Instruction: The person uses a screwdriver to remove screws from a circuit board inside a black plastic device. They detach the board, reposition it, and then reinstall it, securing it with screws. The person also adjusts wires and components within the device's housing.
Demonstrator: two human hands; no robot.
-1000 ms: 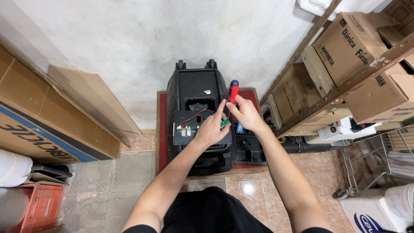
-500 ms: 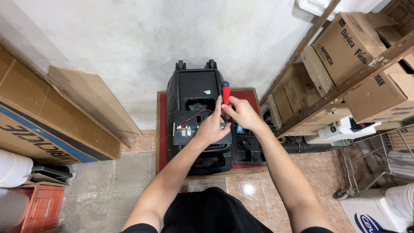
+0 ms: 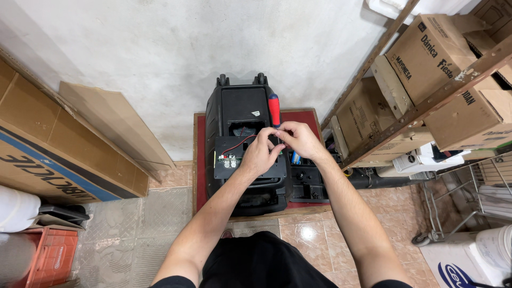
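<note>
A black speaker cabinet [image 3: 239,109] lies on its back on a low red-topped wooden platform [image 3: 303,118]. A black control panel [image 3: 229,162] with a small circuit board and a red wire hangs loose over its opening. My left hand [image 3: 260,156] rests on the panel's right part, fingers pinched at the wire end. My right hand [image 3: 298,138] grips a red-handled screwdriver [image 3: 274,109], handle pointing away from me, tip hidden between the two hands.
Flattened cardboard boxes [image 3: 64,133] lean on the wall at left, with a red crate [image 3: 50,256] below. A wooden shelf [image 3: 426,101] of cardboard boxes stands at right. A black part with a blue cell [image 3: 295,158] lies on the platform. A wire cart [image 3: 480,197] stands lower right.
The screwdriver handle has swung left and more upright over the cabinet. Both hands have closed in together above the panel.
</note>
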